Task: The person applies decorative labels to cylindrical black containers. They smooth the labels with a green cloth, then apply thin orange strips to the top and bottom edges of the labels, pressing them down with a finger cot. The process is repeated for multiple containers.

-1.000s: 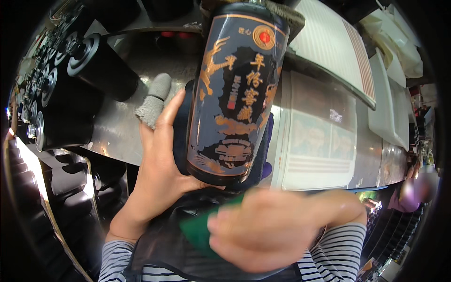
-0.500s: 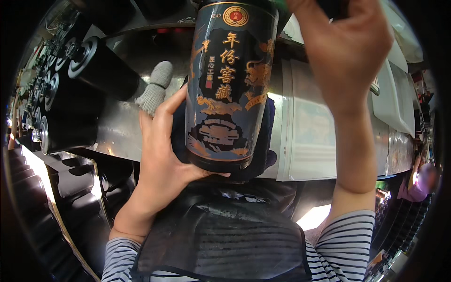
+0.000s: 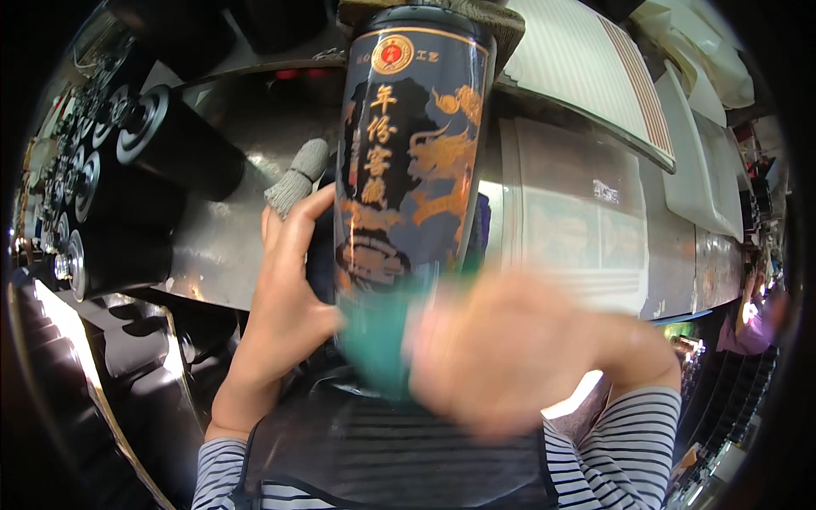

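A dark cylindrical canister (image 3: 408, 144) with gold lettering, a golden dragon and a round red emblem stands before me, tilted away. My left hand (image 3: 293, 272) grips its lower left side. A grey knitted finger cover (image 3: 299, 174) sits on one of that hand's fingers. Over the canister's lower end, my right hand (image 3: 501, 353) is smeared by motion. Its fingers look closed round a green thing (image 3: 382, 340), which lies across the canister and is too blurred to name. The canister's bottom edge is hidden behind it.
Several black canisters (image 3: 183, 140) lie at the left of the metal table (image 3: 217, 229). Pale printed sheets (image 3: 578, 212) lie to the right, with a white striped board (image 3: 586, 68) and a white tray (image 3: 701, 170) beyond. A wooden block (image 3: 506, 25) is behind the canister's top.
My right hand has come down from the upper right to the canister's lower end with the green thing. The canister has turned, showing more of the dragon. My left hand still grips it.
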Available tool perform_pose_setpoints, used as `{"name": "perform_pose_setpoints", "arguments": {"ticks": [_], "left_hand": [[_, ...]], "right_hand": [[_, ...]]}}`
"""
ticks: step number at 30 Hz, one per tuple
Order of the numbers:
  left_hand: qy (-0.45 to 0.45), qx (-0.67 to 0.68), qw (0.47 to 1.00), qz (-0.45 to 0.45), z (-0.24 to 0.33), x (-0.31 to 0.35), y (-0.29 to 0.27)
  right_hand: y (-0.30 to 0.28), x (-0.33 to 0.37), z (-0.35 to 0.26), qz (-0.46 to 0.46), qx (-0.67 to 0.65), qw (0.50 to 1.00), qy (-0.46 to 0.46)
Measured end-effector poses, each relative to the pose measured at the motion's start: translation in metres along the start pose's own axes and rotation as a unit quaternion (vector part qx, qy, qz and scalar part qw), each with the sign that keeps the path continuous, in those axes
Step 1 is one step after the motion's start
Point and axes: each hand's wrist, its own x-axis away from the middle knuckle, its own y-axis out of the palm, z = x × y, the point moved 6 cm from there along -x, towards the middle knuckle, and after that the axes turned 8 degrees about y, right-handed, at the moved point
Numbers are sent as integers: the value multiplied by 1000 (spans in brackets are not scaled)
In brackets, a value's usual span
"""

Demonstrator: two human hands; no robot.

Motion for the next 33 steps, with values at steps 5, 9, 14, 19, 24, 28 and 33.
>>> {"name": "perform_pose_setpoints", "arguments": {"ticks": [5,9,14,19,24,28,33], "left_hand": [[-39,-2,999,-4,-3,7,-3],[-35,1,999,-10,-3,4,-4],[-46,-8,999,-16,-5,4,-2],[-52,2,998,-29,1,-1,-4],[12,-25,998,-56,-6,-11,0],[22,-61,997,-52,9,-4,-6],[-14,-67,998,-16,15,6,-9]], "right_hand": [[-44,-13,75,223,5,930,292],[-31,19,81,35,274,920,280],[20,3,25,-85,-105,965,227],[-57,-13,94,329,105,922,174],[5,-10,8,-109,18,994,15],[-48,-18,85,199,105,941,254],[6,6,12,112,207,972,6]]}}
